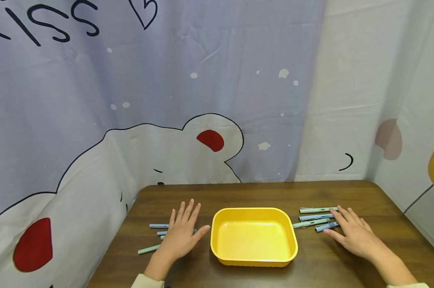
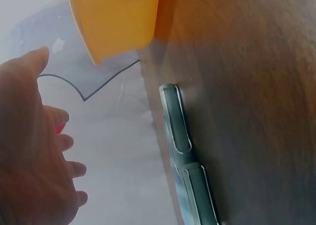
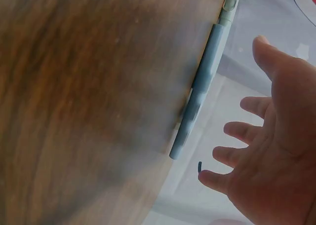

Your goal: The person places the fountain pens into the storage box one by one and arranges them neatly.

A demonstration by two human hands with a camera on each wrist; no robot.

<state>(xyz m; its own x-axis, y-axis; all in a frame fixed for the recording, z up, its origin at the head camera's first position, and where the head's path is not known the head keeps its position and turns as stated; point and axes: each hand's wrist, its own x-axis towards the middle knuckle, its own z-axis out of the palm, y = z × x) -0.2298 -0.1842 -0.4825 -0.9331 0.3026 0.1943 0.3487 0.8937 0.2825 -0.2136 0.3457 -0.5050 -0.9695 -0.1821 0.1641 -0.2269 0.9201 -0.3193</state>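
My left hand (image 1: 181,236) hovers with spread fingers over a group of blue and green pens, partly hiding them. One green pen (image 1: 149,249) pokes out to its left, below a blue pen (image 1: 158,226). In the left wrist view two dark green pens with clips (image 2: 177,119) lie on the table under the palm. My right hand (image 1: 357,234), fingers also spread, is above several more pens, among them a green pen (image 1: 312,223) and a blue pen (image 3: 197,92). Neither hand holds anything. Between the hands stands a yellow rectangular tray (image 1: 254,262) with nothing inside.
The brown wooden table (image 1: 325,276) carries everything. Behind it and along both sides hangs a printed curtain (image 1: 267,100) with cartoon shapes, touching the back edge. The green pen by the right group reaches close to the tray's right wall.
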